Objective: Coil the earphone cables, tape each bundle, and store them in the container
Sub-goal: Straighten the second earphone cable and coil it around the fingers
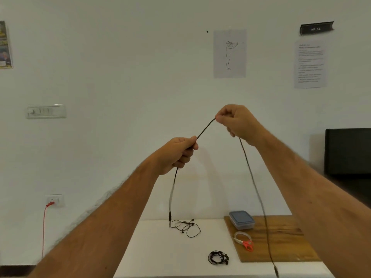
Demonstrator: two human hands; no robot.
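Both hands are raised before the wall: the left hand [178, 152] grips the black earphone cable [204, 128] in a curled fist, the right hand [235, 123] pinches it higher up, and its ends hang toward the white table [156, 247]. Below lie loose earphones [186, 227], a coiled bundle [217, 257], scissors [246, 244], and a lidded container [242, 219] on a wooden board [281, 237]; its contents cannot be seen.

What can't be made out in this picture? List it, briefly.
- Cable: its lower right end runs off the bottom edge of the head view.
- Container: the blue lid hides any contents.
- Tape roll: clear and small, partly covered by the scissors.
- Left hand and right hand: curled fingers hide the cable inside each grip.
- Wall notice: text too small and blurred to read.
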